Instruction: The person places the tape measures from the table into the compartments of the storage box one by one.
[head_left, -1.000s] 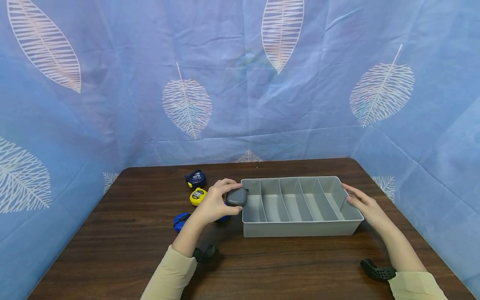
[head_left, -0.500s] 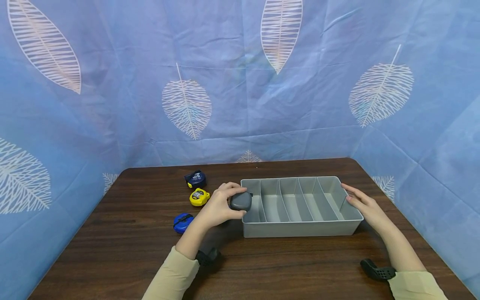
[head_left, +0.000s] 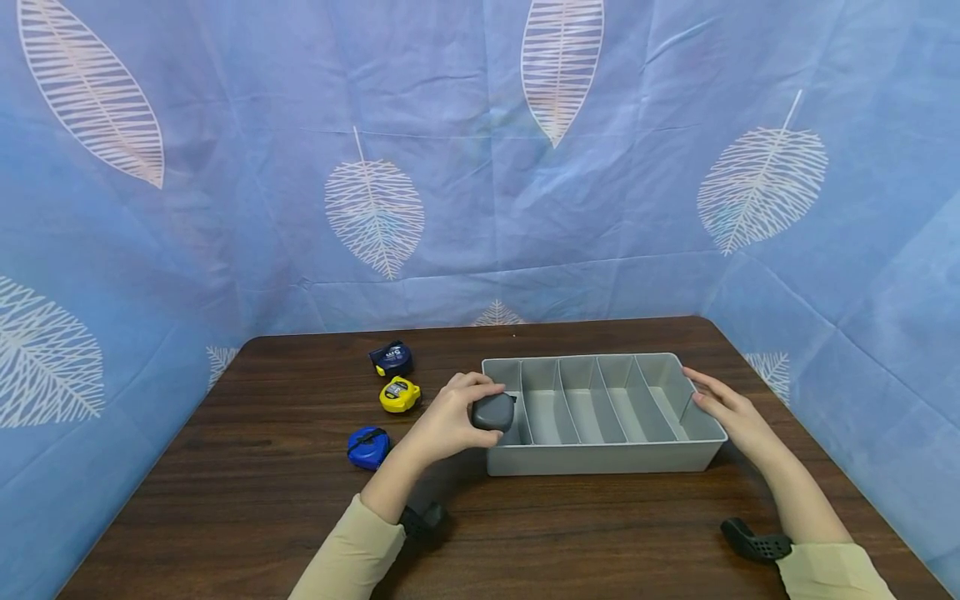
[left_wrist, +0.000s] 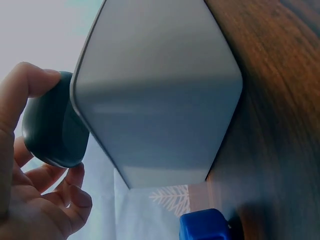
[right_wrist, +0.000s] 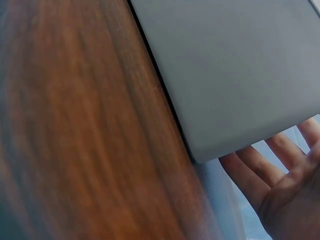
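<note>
My left hand [head_left: 453,421] grips a dark grey tape measure [head_left: 492,412], thumb on the near side and fingers on the far side. It hangs over the left end compartment of a grey divided box [head_left: 600,458]. In the left wrist view the tape measure [left_wrist: 55,122] overlaps the box's rim, raised well above the table. My right hand [head_left: 731,412] rests on the box's right end, and in the right wrist view its extended fingers [right_wrist: 257,167] touch the outer wall.
Left of the box lie a navy tape measure [head_left: 392,358], a yellow one [head_left: 399,394] and a blue one [head_left: 367,447]. A blue object [left_wrist: 204,225] sits near the box in the left wrist view. The wooden table [head_left: 562,533] meets a leaf-patterned curtain [head_left: 465,208].
My left hand has carried the dark grey tape measure to the right and slightly toward me, from the box's left rim to over the end compartment. The right hand and box stay put.
</note>
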